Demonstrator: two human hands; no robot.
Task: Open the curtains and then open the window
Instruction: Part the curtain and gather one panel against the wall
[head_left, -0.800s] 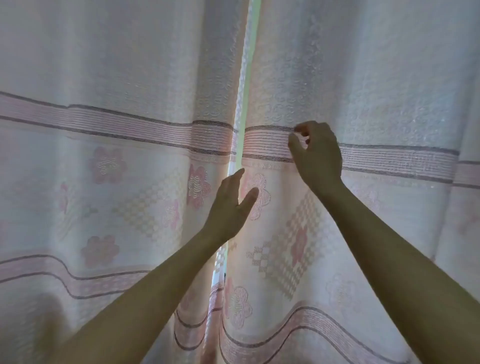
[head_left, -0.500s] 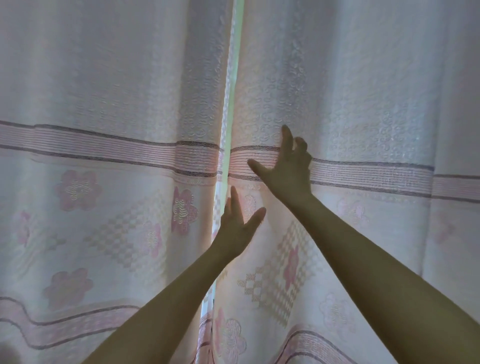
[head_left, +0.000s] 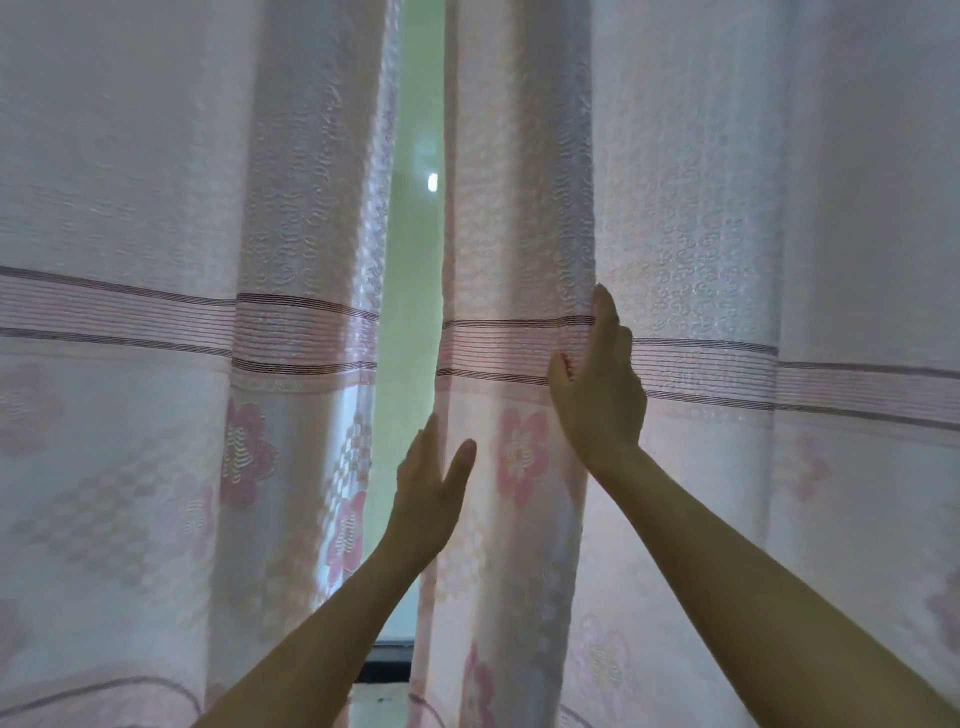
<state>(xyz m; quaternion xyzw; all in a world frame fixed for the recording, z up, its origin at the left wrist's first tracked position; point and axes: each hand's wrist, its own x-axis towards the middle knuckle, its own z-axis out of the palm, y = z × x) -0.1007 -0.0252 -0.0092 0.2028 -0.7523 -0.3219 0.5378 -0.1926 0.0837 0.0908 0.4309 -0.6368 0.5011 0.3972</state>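
2 pale pink curtains hang parted by a narrow gap at centre, where greenish window glass (head_left: 413, 270) shows; the left curtain (head_left: 291, 332) hangs left of the gap and the right curtain (head_left: 514, 291) right of it. The left hand (head_left: 428, 493) is raised in the gap, fingers straight, thumb spread, its grip wide open and holding nothing. The right hand (head_left: 597, 395) lies flat against a fold of the right curtain, fingers extended, pressing rather than clasping the cloth.
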